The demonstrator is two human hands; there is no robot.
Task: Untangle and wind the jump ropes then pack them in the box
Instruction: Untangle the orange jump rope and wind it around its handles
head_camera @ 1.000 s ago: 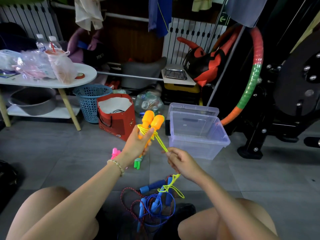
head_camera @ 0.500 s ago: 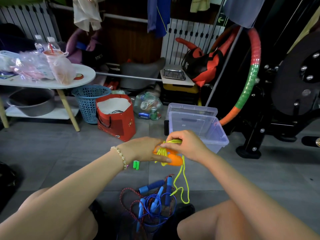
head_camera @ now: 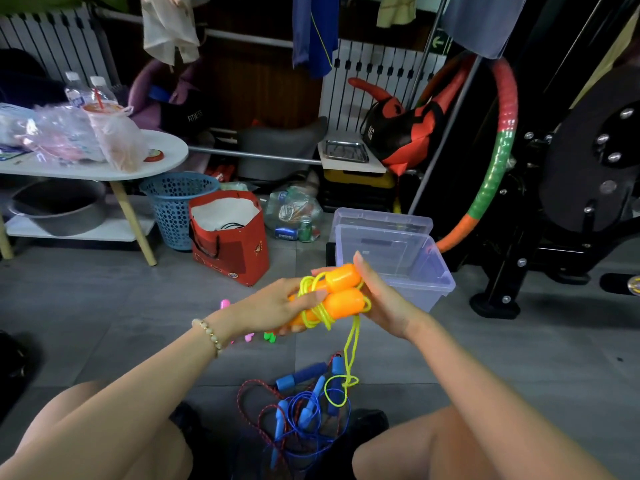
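My left hand (head_camera: 270,306) grips two orange jump-rope handles (head_camera: 343,292) held side by side, with yellow rope (head_camera: 351,344) wound around them. My right hand (head_camera: 384,303) rests against the handles' far ends with straight fingers. A loose length of the rope hangs down past its palm to the floor. The clear plastic box (head_camera: 426,282) stands open just behind my hands. Between my knees lies a tangle of blue-handled ropes (head_camera: 308,410) and a red speckled rope (head_camera: 249,403). Pink (head_camera: 249,337) and green (head_camera: 269,337) handles peek out below my left wrist.
The box's clear lid (head_camera: 381,216) leans behind it. A red bag (head_camera: 235,251) and blue basket (head_camera: 173,209) stand on the floor to the left, beside a white low table (head_camera: 104,171). A padded hoop (head_camera: 498,150) and black gym machine (head_camera: 571,202) fill the right.
The handles went from upright to lying sideways in my left hand. My right hand carried the yellow rope over them and now sits at their far ends. Less rope hangs loose.
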